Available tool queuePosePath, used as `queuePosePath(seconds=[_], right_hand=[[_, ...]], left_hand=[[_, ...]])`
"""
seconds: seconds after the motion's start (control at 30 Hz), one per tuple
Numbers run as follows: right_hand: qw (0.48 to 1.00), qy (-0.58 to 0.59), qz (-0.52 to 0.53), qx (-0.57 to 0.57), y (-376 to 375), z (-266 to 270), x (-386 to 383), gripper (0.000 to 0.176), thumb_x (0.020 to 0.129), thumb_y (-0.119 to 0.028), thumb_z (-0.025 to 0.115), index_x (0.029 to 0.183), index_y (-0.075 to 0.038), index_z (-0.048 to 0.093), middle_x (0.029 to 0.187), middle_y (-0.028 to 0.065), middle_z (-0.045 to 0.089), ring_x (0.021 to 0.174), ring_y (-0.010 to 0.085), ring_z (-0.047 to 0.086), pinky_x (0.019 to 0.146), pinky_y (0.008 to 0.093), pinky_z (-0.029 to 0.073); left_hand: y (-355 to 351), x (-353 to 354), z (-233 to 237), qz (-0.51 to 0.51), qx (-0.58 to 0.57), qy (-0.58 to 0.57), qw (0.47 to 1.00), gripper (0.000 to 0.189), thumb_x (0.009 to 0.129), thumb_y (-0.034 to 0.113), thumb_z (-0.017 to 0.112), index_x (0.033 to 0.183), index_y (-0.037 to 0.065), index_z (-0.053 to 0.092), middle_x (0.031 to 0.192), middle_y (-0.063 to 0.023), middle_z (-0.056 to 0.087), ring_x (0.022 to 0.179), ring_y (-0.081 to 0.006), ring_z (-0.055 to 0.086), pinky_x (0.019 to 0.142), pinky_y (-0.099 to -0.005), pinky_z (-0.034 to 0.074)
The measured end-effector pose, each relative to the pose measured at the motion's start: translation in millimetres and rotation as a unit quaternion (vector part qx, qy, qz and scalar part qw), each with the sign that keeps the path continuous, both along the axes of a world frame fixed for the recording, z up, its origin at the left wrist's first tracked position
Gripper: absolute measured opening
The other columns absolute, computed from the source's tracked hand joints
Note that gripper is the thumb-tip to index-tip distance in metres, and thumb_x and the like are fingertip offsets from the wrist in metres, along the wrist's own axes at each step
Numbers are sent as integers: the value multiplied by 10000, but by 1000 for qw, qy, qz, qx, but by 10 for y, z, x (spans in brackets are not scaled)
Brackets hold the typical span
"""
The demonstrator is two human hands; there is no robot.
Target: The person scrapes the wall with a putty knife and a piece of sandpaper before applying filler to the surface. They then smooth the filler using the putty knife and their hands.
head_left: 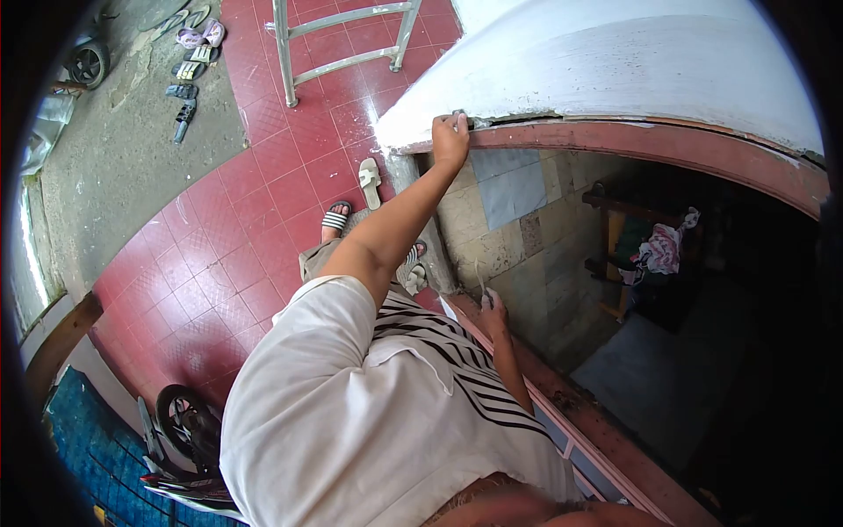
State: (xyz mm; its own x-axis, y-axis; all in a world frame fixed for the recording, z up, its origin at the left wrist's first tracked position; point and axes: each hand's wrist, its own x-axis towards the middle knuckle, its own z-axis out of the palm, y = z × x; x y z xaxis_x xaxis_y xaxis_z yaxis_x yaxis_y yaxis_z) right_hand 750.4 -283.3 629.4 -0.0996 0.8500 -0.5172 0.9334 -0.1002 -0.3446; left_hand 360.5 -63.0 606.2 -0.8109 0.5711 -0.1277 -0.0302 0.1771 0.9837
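My left hand is stretched out to the top of a reddish-brown door frame. Its fingers are closed at the seam where the frame meets the white wall; a small grey bit shows at the fingertips, too small to name. Lower down, beside the striped side of my shirt, my right hand is closed around a thin pale tool that points away from me. Its kind cannot be made out. A dark, rough gap runs along the seam to the right of my left hand.
A metal ladder stands on the red tiles. Sandals lie near my feet, with more footwear on the concrete. Through the doorway are a tiled wall and a rack with cloth. A wheeled vehicle is at lower left.
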Motion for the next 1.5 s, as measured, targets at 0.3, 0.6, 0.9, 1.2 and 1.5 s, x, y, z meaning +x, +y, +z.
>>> queuePosePath(seconds=[0.3,0.6,0.9,1.2,1.5], right_hand=[[1000,14,-10,8,-67,-56,38,371,986,-240,544,1291,-32,584,1245,205,637,1170,347,601,995,392,467],[1000,16,2,3,-71,-129,94,377,985,-253,553,1295,-41,586,1264,211,627,1182,347,595,1011,395,459],[1000,9,-6,17,-17,-153,69,364,986,-247,567,1286,-42,592,1239,195,643,1167,323,607,1003,383,465],[1000,6,-16,18,30,-38,-4,363,980,-249,567,1277,-41,599,1249,188,643,1171,323,607,1008,378,462],[999,10,15,41,-95,-125,45,356,979,-252,576,1272,-51,601,1185,192,667,1104,321,643,946,383,498]], left_hand=[[42,4,-248,-35,-58,-1,998,353,940,299,588,974,-18,739,868,-265,695,795,-404,682,798,-427,530],[94,54,-137,82,51,110,989,323,944,268,611,932,-32,728,797,-215,697,769,-339,667,766,-412,513],[-86,63,336,-27,1,-5,1000,327,943,250,617,1014,-48,729,1049,-262,632,990,-382,601,910,-419,477],[12,-24,234,-34,-17,36,999,292,935,244,618,966,-18,744,1034,-235,659,979,-357,617,897,-408,484],[26,-82,194,-51,-14,23,998,299,934,224,616,1007,-43,729,1033,-260,618,1005,-381,587,908,-427,472]])
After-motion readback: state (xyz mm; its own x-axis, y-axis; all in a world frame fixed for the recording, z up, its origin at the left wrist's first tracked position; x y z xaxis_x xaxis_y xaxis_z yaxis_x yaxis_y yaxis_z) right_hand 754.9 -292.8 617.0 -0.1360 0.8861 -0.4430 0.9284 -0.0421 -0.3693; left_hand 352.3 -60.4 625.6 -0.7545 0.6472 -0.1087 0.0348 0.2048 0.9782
